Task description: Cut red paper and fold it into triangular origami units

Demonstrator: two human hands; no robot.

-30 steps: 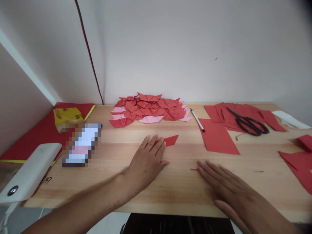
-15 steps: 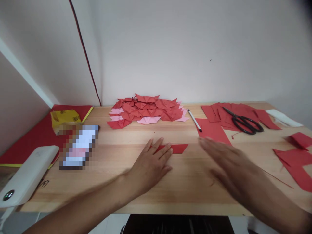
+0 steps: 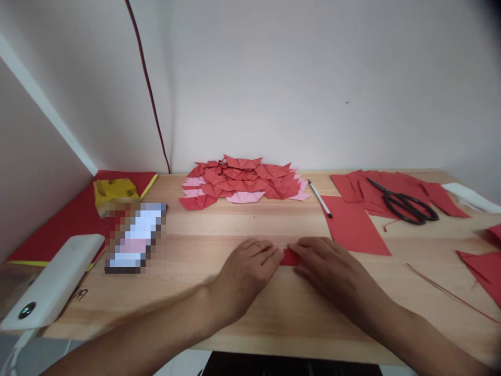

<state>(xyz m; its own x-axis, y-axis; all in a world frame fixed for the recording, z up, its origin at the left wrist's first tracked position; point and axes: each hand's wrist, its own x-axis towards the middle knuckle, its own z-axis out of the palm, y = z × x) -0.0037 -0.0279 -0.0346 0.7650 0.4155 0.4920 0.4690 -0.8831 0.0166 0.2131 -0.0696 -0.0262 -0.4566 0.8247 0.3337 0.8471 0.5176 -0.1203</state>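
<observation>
A folded strip of red paper (image 3: 289, 257) lies on the wooden table in front of me, and only its middle shows between my hands. My left hand (image 3: 250, 271) has its fingers bent and pressed together on the strip's left end. At the right end, my right hand (image 3: 329, 266) grips the paper with closed fingers, hiding that end. Behind both hands, a heap of folded red and pink paper pieces (image 3: 242, 180) rests near the wall.
Scissors (image 3: 407, 203) lie on red paper sheets at the back right, near a white pen (image 3: 320, 198). A phone (image 3: 136, 235), a white power bank (image 3: 58, 279) and a yellow packet (image 3: 115, 194) are on the left. A thin red strip (image 3: 450, 290) lies on the right.
My right hand has moved left and down onto the strip's right end. The fingers of my left hand, flat before, have curled in at its left end. The view has shifted slightly.
</observation>
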